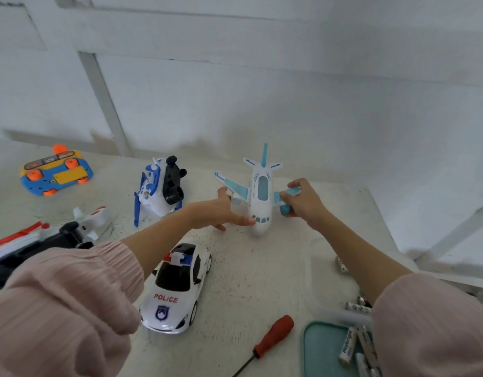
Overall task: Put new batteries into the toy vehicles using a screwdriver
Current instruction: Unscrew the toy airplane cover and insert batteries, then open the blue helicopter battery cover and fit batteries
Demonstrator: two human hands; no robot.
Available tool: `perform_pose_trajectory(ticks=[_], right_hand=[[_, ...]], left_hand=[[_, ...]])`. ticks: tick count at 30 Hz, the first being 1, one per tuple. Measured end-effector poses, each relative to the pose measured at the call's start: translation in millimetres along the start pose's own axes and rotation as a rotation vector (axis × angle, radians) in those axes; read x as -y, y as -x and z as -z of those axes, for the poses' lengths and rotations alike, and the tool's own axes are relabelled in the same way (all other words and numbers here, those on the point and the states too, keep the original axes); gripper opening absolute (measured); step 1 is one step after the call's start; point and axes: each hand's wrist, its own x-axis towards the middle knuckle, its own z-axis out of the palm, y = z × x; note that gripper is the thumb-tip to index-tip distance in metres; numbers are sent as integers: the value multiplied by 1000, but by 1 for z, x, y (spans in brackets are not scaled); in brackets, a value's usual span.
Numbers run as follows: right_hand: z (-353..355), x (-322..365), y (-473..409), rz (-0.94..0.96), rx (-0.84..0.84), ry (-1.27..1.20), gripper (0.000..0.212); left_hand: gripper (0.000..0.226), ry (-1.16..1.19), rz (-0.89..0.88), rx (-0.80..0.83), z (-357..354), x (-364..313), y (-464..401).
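Toy plane (260,195) stands upright on its wheels at the far middle of the table (262,281), nose toward the person, tail toward the wall, long axis running straight away from them; both arms reach out to it. Right hand (303,204) pinches the near-right wing, fingers curled round it, while the left hand (221,210) lies with straight fingers against the nose and left flank, so the two are about equally near. Open tabletop lies between plane and police car (178,287); screwdriver (270,340) and batteries (356,346) wait near the front-right edge, well apart from the plane.
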Motion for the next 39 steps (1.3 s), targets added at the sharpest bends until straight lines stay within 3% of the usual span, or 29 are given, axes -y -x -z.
perform_pose_trajectory(ticks=[11, 15, 19, 24, 28, 33, 36, 39], right_hand=[[-6, -7, -5, 7, -3, 157, 25], [-2, -5, -6, 22, 3, 345, 29], [3, 3, -4, 72, -171, 555, 36], [-12, 47, -2, 203, -289, 374, 24], [-55, 83, 7, 341, -97, 210, 11], [-115, 101, 29, 269, 304, 123, 16], [-142, 100, 36, 175, 402, 73, 24], [-157, 98, 38, 90, 438, 1, 31]], left_hand=[[104, -124, 0, -8, 0, 4, -7], [110, -88, 37, -18, 3, 7, -7], [108, -102, 30, -15, 13, 10, 1], [95, -56, -91, -132, 41, 8, 24], [80, -31, -196, -398, 68, 20, 46], [69, -135, -250, -671, 85, 66, 71], [74, -132, -187, -741, 80, 89, 75], [86, -94, -112, -682, 72, 105, 71]])
